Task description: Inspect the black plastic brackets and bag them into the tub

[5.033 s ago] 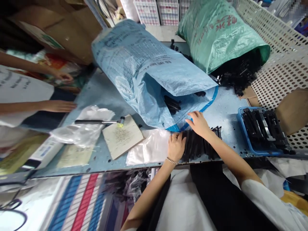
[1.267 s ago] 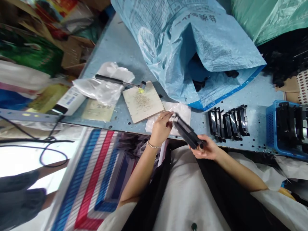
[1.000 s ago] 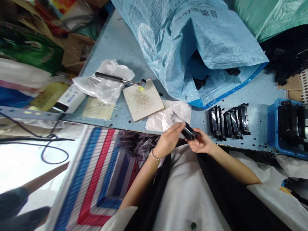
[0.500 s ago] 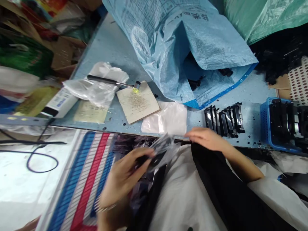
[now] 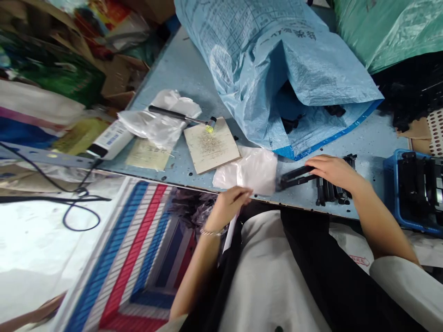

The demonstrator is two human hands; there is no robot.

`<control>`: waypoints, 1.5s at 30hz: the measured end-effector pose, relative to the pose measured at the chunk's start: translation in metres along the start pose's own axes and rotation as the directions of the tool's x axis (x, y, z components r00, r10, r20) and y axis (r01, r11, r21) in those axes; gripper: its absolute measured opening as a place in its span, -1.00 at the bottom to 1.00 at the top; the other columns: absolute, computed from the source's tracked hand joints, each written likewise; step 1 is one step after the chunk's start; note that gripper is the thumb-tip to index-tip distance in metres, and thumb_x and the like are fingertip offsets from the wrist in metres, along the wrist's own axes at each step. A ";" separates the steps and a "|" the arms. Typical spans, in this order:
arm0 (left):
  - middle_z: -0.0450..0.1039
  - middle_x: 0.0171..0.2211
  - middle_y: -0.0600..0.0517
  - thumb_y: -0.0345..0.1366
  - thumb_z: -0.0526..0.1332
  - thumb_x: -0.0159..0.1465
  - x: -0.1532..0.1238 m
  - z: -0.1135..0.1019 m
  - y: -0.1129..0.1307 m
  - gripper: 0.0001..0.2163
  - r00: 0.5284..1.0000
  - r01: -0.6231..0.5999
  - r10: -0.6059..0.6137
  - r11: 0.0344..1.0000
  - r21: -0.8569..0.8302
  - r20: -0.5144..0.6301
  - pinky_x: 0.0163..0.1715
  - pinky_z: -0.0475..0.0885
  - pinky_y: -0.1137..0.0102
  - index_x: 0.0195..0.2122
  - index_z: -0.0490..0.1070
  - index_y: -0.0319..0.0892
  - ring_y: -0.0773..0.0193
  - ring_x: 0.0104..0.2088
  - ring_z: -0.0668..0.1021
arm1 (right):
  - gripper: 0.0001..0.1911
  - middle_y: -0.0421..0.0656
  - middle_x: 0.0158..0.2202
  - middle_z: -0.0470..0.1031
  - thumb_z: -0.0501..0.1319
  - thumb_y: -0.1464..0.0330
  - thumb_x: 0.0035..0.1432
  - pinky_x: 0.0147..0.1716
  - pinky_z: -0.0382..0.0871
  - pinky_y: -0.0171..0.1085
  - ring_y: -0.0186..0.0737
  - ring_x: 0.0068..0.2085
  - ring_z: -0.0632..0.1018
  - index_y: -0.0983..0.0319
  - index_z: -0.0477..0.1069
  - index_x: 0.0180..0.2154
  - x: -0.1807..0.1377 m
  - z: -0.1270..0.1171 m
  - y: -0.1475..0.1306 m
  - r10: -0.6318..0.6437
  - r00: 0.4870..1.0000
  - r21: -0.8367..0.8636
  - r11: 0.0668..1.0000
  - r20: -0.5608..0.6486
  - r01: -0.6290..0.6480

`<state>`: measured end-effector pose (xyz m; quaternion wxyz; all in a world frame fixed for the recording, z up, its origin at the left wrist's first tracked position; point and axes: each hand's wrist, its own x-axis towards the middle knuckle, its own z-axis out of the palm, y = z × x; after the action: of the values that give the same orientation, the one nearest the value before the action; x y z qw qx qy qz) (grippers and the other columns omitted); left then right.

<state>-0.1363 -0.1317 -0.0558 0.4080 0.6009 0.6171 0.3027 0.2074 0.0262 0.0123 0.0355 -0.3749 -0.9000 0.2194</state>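
Note:
My right hand [image 5: 334, 174] is closed on the end of a black plastic part [image 5: 296, 179], slightly blurred, held low over the bench. Just right of that part, several similar black parts [image 5: 330, 191] lie in a row, partly under my right hand and wrist. My left hand [image 5: 231, 206] is at the bench's front edge, fingers pressed together, by the near edge of a pile of clear plastic bags [image 5: 258, 171]. What those fingers pinch, if anything, cannot be made out.
A hammer [image 5: 178, 115] rests across crumpled plastic and a square board [image 5: 211, 146]. A large blue woven sack [image 5: 256, 69] lies open behind. At right stands a blue basket [image 5: 398, 203] of black parts. A striped bag [image 5: 128, 258] stands below the bench at left.
My left hand has moved up to the bag pile, and the bagged black part it held is out of sight. My right hand went right and took hold of a black part.

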 end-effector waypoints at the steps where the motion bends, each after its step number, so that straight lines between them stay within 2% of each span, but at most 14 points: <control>1: 0.62 -0.14 -0.11 -0.24 0.15 0.39 0.017 0.012 0.009 -0.77 0.991 -0.069 0.074 0.997 0.044 -0.112 -0.07 0.56 0.25 -0.08 0.59 -0.15 0.13 -0.12 0.64 | -0.69 -0.09 0.03 0.61 0.15 0.23 0.36 -0.05 0.47 -0.05 0.03 0.02 0.59 0.11 0.56 0.03 -0.002 -0.002 -0.003 0.064 0.998 0.089 0.994 -0.029 -0.061; 4: 0.55 -0.13 -0.22 -0.34 0.25 0.31 0.063 0.046 0.021 -0.87 0.949 -0.126 0.197 0.954 0.273 -0.248 0.02 0.51 0.09 -0.21 0.59 -0.22 -0.02 -0.04 0.58 | -0.66 -0.11 -0.12 0.64 0.26 0.14 0.27 -0.14 0.50 -0.10 -0.05 -0.16 0.63 0.14 0.57 -0.01 -0.007 0.007 -0.015 0.310 0.947 0.496 0.837 -0.085 -0.229; 8: 0.51 -0.29 -0.10 -0.40 0.29 0.22 0.090 0.053 0.012 -0.90 0.963 -0.020 0.078 0.976 0.219 -0.256 -0.17 0.50 0.23 -0.45 0.49 -0.18 0.10 -0.24 0.56 | -0.63 -0.11 -0.22 0.65 0.41 0.11 0.12 -0.24 0.54 -0.15 -0.11 -0.24 0.64 0.19 0.57 -0.11 -0.002 0.040 -0.035 0.469 0.883 0.932 0.304 0.035 -0.199; 11: 0.44 -0.47 0.05 -0.28 0.29 0.22 0.089 0.036 0.005 -0.84 0.967 0.092 -0.092 0.996 -0.012 -0.237 -0.33 0.42 0.37 -0.49 0.43 -0.16 0.26 -0.41 0.50 | -0.62 -0.09 -0.25 0.65 0.48 0.08 0.04 -0.25 0.56 -0.16 -0.08 -0.23 0.67 0.20 0.57 -0.22 0.012 0.058 -0.051 0.438 0.893 0.993 0.007 0.105 -0.120; 16: 0.40 -0.58 0.14 -0.30 0.25 0.21 0.083 0.026 0.004 -0.93 0.960 0.205 -0.247 0.941 -0.269 -0.132 -0.52 0.34 0.44 -0.36 0.44 -0.17 0.33 -0.57 0.44 | -0.60 -0.10 -0.25 0.65 0.48 0.03 -0.02 -0.13 0.57 -0.06 -0.02 -0.15 0.67 0.19 0.53 -0.30 0.055 0.080 -0.077 0.348 0.927 0.964 -0.262 0.140 -0.047; 20: 0.58 -0.30 -0.02 -0.49 0.13 0.22 0.072 0.021 0.005 -0.82 0.974 -0.052 0.040 0.997 -0.051 -0.221 -0.18 0.55 0.31 -0.27 0.51 -0.17 0.23 -0.28 0.61 | -0.67 -0.18 -0.37 0.59 0.50 0.11 -0.07 -0.18 0.53 -0.16 -0.11 -0.21 0.62 0.16 0.49 -0.40 0.078 0.097 -0.087 0.414 0.898 0.971 -0.232 0.150 -0.055; 24: 0.57 -0.03 -0.13 -0.52 0.08 0.27 0.061 0.008 0.003 -0.66 0.958 -0.201 0.243 0.948 0.248 -0.152 0.10 0.53 0.18 -0.06 0.58 -0.18 0.12 -0.02 0.61 | -0.75 -0.25 -0.40 0.56 0.48 0.16 0.00 -0.28 0.48 -0.28 -0.20 -0.27 0.59 0.14 0.52 -0.38 0.061 0.093 -0.088 0.463 0.881 0.984 -0.179 0.094 -0.011; 28: 0.48 0.14 -0.19 -0.50 0.13 0.25 0.065 0.005 -0.005 -0.56 0.967 -0.166 0.199 0.966 0.196 -0.158 -0.09 0.61 0.25 0.15 0.49 -0.20 0.23 -0.22 0.63 | -0.71 -0.15 -0.36 0.60 0.40 0.12 0.11 -0.47 0.44 -0.27 -0.25 -0.46 0.54 0.21 0.54 -0.29 0.024 0.091 -0.088 0.250 0.924 0.902 -0.395 0.290 -0.176; 30: 0.44 0.19 -0.21 -0.52 0.12 0.24 0.069 0.006 -0.007 -0.50 0.963 -0.181 0.207 0.971 0.156 -0.172 -0.19 0.62 0.30 0.21 0.44 -0.19 0.30 -0.30 0.60 | -0.74 -0.11 -0.35 0.61 0.35 0.18 0.16 -0.59 0.35 -0.34 -0.32 -0.54 0.47 0.25 0.53 -0.28 0.010 0.100 -0.088 0.110 0.892 0.796 -0.508 0.439 -0.329; 34: 0.40 0.25 -0.20 -0.53 0.07 0.32 0.064 0.005 -0.001 -0.48 0.931 -0.275 0.314 0.939 0.206 -0.189 0.02 0.59 0.25 0.30 0.35 -0.14 0.20 -0.02 0.62 | -0.75 -0.18 -0.47 0.51 0.20 0.25 0.34 -0.70 0.17 -0.48 -0.46 -0.62 0.32 0.32 0.50 -0.24 0.003 0.125 -0.086 -0.106 0.785 0.581 -0.614 0.610 -0.534; 36: 0.40 0.25 -0.19 -0.52 0.05 0.37 0.052 0.009 0.008 -0.49 0.892 -0.376 0.423 0.890 0.256 -0.161 0.19 0.51 0.21 0.34 0.30 -0.14 0.15 0.17 0.54 | -0.70 -0.24 -0.53 0.41 0.16 0.23 0.38 -0.71 0.14 -0.50 -0.49 -0.65 0.24 0.35 0.49 -0.22 0.007 0.133 -0.084 -0.152 0.786 0.560 -0.623 0.599 -0.547; 41: 0.40 0.25 -0.15 -0.56 0.03 0.40 0.014 0.038 0.033 -0.39 0.764 -0.635 0.645 0.756 0.159 -0.016 0.24 0.50 0.26 0.45 0.09 -0.05 0.19 0.24 0.51 | -0.70 -0.29 -0.58 0.33 0.25 0.18 0.29 -0.65 0.19 -0.44 -0.43 -0.62 0.24 0.26 0.39 -0.39 0.022 0.138 -0.088 0.154 0.885 0.839 -0.421 0.440 -0.344; 43: 0.39 0.26 -0.16 -0.53 0.05 0.41 0.008 0.046 0.039 -0.38 0.777 -0.623 0.629 0.772 0.126 -0.013 0.24 0.50 0.23 0.47 0.05 -0.03 0.16 0.25 0.50 | -0.75 -0.28 -0.53 0.39 0.33 0.22 0.22 -0.55 0.29 -0.41 -0.39 -0.53 0.35 0.24 0.41 -0.38 0.024 0.134 -0.097 0.277 0.887 0.910 -0.304 0.368 -0.282; 45: 0.39 0.24 -0.22 -0.43 0.15 0.41 0.004 0.045 0.045 -0.41 0.799 -0.595 0.602 0.790 0.148 -0.001 0.23 0.50 0.15 0.45 0.10 -0.09 0.07 0.25 0.49 | -0.83 -0.23 -0.38 0.51 0.37 0.27 0.19 -0.38 0.39 -0.37 -0.32 -0.38 0.47 0.23 0.50 -0.27 0.021 0.124 -0.110 0.359 0.901 0.968 -0.037 0.245 -0.249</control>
<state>-0.0749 -0.1285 -0.0388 0.2331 0.7848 0.4247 0.3864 0.0915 -0.0735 -0.0550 0.2698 -0.4414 -0.3893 0.7622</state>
